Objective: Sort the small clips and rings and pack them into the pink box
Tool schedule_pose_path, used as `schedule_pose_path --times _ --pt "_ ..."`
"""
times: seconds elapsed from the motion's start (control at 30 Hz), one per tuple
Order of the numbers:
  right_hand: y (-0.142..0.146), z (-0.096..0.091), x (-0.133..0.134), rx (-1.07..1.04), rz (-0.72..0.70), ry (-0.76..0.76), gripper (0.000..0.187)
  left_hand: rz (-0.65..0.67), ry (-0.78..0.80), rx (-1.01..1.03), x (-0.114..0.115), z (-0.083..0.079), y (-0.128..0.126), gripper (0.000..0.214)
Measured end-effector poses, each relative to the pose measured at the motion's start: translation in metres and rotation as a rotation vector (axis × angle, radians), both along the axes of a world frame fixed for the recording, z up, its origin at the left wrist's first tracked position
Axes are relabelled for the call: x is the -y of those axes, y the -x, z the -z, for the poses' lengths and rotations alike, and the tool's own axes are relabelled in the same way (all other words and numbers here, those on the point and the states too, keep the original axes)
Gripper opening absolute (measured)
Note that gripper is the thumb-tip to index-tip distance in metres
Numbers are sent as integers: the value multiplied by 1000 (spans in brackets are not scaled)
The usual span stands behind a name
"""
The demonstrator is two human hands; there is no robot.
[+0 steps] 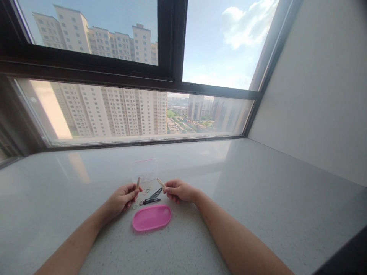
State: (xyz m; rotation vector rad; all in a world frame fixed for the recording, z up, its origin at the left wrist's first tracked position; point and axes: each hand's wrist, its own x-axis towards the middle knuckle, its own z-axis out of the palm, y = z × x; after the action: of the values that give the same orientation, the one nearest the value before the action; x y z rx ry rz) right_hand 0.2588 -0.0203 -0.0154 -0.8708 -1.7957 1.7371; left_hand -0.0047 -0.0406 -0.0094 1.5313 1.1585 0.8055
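My left hand [125, 196] pinches a tan hair clip [138, 183] that points upward. Opposite it, my right hand [179, 191] grips a pale beige hair clip [161, 183], tilted up to the left. Between the hands, dark snap hair clips [151, 200] lie on the pale speckled surface. Small hair ties [147, 190] are scattered beside them, some pale and hard to make out. An oval pink tray [151, 218] with nothing in it sits just in front of the clips, closer to me.
A clear plastic zip bag [144, 170] with a pink seal lies behind the hands. The speckled sill [258, 214] runs back to a dark-framed window [143, 143]. A white wall [315, 95] rises on the right.
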Motion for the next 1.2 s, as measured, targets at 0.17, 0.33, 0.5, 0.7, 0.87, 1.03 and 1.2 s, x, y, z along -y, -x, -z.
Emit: schedule_pose_path --times 0.17,0.33,0.5,0.7,0.87,1.03,1.2 --pt "0 -2 1 3 7 17 34 5 -11 -21 2 -3 -1 44" --pt "0 -1 1 11 10 17 34 31 -23 -78 2 -6 -2 46" --pt "0 0 0 7 11 8 33 25 -30 -88 2 -4 -1 44" --pt "0 -1 1 -2 -1 1 31 28 -37 -46 0 0 0 41" --pt "0 -2 1 -6 -3 -1 31 36 -24 -33 -1 0 0 38" --pt "-1 -4 2 5 1 -4 31 39 -22 -16 -1 -1 -1 39" --pt "0 -3 2 1 5 5 33 37 -19 -2 -2 1 0 41"
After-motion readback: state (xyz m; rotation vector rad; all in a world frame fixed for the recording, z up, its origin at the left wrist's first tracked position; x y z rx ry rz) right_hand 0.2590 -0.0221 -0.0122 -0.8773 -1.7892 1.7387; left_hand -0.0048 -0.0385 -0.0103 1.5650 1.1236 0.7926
